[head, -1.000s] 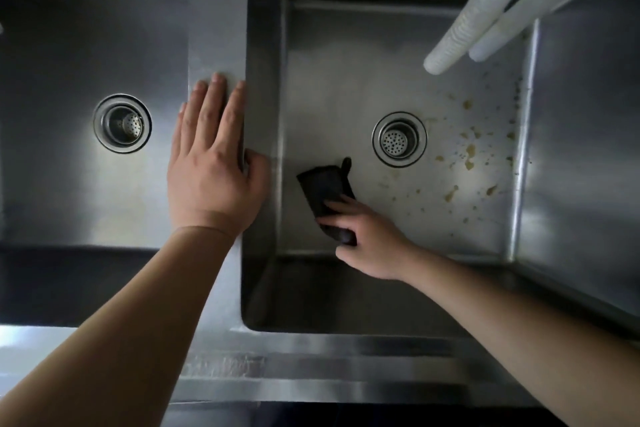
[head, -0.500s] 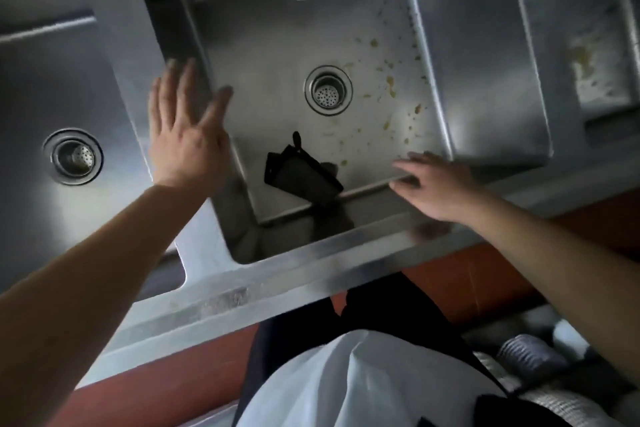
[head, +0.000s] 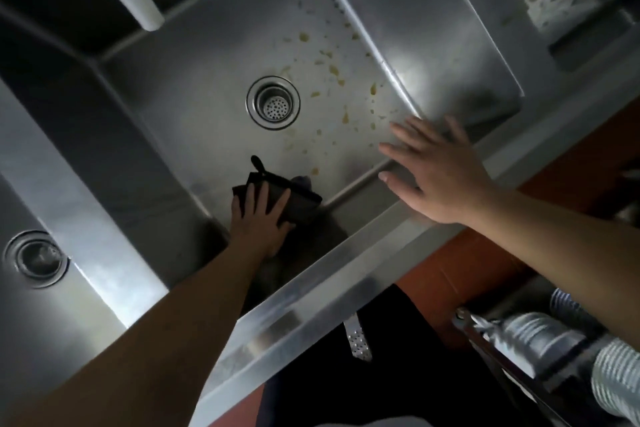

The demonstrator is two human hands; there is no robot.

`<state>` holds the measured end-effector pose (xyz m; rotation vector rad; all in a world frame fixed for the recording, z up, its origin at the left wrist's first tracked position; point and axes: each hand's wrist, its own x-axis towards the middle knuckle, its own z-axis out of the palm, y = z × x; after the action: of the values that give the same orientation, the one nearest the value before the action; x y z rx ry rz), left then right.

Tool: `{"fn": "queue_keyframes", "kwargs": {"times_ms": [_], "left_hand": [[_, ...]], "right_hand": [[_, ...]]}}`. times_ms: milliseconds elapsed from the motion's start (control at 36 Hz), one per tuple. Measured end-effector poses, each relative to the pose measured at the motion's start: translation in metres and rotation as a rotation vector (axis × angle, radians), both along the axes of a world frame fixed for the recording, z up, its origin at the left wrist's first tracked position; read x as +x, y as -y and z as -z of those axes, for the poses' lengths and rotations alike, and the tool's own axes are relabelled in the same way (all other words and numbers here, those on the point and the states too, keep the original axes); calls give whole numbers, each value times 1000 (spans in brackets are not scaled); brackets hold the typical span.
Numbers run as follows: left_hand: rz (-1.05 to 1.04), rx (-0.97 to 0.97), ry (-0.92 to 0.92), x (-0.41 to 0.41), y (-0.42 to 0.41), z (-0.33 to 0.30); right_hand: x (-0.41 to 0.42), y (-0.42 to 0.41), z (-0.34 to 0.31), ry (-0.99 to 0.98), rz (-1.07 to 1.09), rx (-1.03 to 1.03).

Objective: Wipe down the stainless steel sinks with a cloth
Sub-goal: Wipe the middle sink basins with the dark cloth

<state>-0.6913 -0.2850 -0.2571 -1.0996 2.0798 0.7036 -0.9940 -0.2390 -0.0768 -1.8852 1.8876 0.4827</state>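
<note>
Your left hand (head: 261, 218) lies on the cloth (head: 298, 199) in the middle sink (head: 194, 87), before the drain (head: 273, 103); your right hand (head: 436, 166) is at its right front corner.

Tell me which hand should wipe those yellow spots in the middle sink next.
Left, probably. The left hand already lies flat on the cloth on the sink floor, just below the spots. The right hand is open above the front rim, holding nothing.

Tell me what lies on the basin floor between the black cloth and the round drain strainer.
Head view: mostly bare steel between the black cloth and the round drain strainer; the yellowish specks lie off to the right.
</note>
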Motion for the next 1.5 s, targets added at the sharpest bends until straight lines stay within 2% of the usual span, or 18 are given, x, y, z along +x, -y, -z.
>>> {"fn": "queue_keyframes", "kwargs": {"times_ms": [56,194,389,556,639,778,889,1111,1278,1500], "left_hand": [[75,-105,-66,5,-4,9],[154,-196,-188,10,-1,35],[-109,-261,-282,-50,-3,42],[-136,-417,-355,-104,81,63],[-121,-372,-363,-125,127,70],[-144,-380,-331,-125,120,65],[2,-418,-355,-101,90,60],[556,-298,-565,-11,55,57],[647,-295,-608,-17,58,62],[707,-230,-625,-116,66,59]], "right_hand": [[1,-1,4,32,-10,-26],[-1,-3,11,110,32,-162],[-2,-3,13,143,77,-205],[-3,-4,16,153,93,-185],[-4,-4,15,147,105,-170],[-2,-2,10,143,125,-99],[-2,0,6,145,135,-56],[-2,1,4,155,140,-35],[-2,-2,8,164,139,-130],[-1,2,4,135,158,-131]]}}
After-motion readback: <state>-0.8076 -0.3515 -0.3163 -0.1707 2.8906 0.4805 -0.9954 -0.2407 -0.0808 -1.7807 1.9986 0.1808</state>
